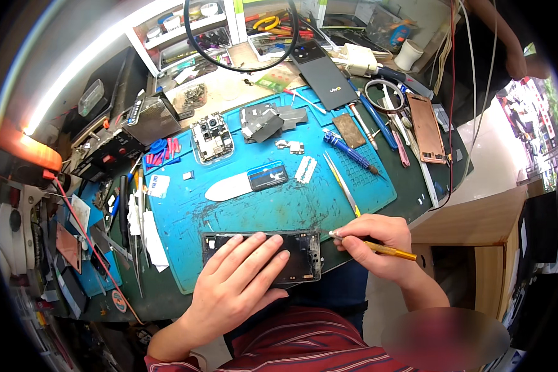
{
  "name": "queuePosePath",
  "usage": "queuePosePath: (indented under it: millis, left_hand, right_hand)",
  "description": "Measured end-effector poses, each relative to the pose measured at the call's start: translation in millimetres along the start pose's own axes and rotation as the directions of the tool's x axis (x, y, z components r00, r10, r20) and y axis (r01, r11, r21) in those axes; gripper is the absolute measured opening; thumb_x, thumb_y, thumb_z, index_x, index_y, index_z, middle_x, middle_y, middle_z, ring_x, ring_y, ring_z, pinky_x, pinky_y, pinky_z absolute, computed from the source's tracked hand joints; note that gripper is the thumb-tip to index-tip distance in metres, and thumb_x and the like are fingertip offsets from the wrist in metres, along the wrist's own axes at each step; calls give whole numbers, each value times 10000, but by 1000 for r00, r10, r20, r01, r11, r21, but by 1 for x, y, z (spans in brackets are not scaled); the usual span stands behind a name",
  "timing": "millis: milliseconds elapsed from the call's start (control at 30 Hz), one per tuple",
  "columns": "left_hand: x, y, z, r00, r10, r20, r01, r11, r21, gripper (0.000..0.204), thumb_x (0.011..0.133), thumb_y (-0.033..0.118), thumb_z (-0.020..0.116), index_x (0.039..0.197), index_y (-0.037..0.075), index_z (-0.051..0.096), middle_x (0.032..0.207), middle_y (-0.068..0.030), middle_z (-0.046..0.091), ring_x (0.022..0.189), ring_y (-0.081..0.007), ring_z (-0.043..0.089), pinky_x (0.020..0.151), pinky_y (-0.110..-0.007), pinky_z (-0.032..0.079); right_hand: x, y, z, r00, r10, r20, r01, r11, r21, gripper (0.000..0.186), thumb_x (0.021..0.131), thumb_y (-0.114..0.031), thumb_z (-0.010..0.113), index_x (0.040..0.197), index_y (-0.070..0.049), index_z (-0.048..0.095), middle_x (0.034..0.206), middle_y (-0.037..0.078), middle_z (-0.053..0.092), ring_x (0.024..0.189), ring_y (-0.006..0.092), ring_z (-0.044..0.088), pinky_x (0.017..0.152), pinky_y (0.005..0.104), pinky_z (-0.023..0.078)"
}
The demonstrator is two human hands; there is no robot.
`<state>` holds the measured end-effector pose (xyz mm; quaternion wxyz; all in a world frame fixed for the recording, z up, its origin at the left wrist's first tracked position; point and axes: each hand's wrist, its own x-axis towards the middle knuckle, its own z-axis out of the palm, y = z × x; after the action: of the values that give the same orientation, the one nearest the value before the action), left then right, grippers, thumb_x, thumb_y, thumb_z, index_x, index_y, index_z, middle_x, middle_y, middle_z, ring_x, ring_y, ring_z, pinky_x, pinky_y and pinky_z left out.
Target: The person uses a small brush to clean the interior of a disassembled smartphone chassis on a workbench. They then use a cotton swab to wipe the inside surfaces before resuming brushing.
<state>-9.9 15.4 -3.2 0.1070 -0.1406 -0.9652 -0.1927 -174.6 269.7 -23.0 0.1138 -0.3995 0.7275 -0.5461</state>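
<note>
My left hand [242,273] lies flat with outstretched fingers on a black phone frame [310,257] at the mat's near edge, covering much of its middle. At the frame's right end, my right hand [378,245] grips a slim craft knife [390,250] with a gold handle. The knife's silver tip points left, close to the frame's upper right corner; whether it touches is too small to tell. Just beyond the right hand lie tweezers [342,185] with yellow grips. A wide flat blade with a blue and black handle [268,176] rests on the mat beyond the phone frame.
On the blue mat [186,217] are a clear box of phone parts [212,139], black sheet pieces [270,122], a razor blade [305,168] and a blue screwdriver [350,150]. A dark phone back [324,74] lies behind. A ring-shaped black hoop [195,46] hangs over the far side.
</note>
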Motion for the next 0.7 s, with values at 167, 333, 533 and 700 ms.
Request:
queuePosePath:
  millis: [167,333,533,700]
  left_hand:
    - [4,-5,4,998,10,58,-11,1000,12,584,854,337,835,1369,90,716,1488,-61,657,1387,-269,605,1174,-452,478]
    - [3,-7,5,998,33,60,-36,998,44,564,874,359,813,1362,90,725,1478,-71,667,1371,-269,621,1163,-453,485]
    - [6,-1,5,994,56,89,-68,988,137,499,944,357,744,1358,78,731,1486,-93,662,1382,-287,620,1172,-469,481]
    - [7,-2,3,991,61,121,-74,991,107,502,917,318,753,1352,69,729,1490,-107,656,1385,-309,614,1182,-492,476]
  right_hand:
    - [0,3,-1,999,39,20,-39,999,11,145,903,-25,776,1045,-17,808,905,89,811,774,196,788,687,293,604]
    - [2,3,-1,999,13,29,-12,999,-33,151,885,-14,790,1034,-28,811,907,87,813,771,207,787,688,295,606]
    - [2,0,-4,999,52,-3,-52,999,15,198,875,14,785,1071,-5,792,940,114,795,800,207,775,704,297,601]
    - [13,-5,-13,996,-56,73,64,991,-116,247,857,26,788,1102,4,775,983,131,767,825,217,755,709,304,594]
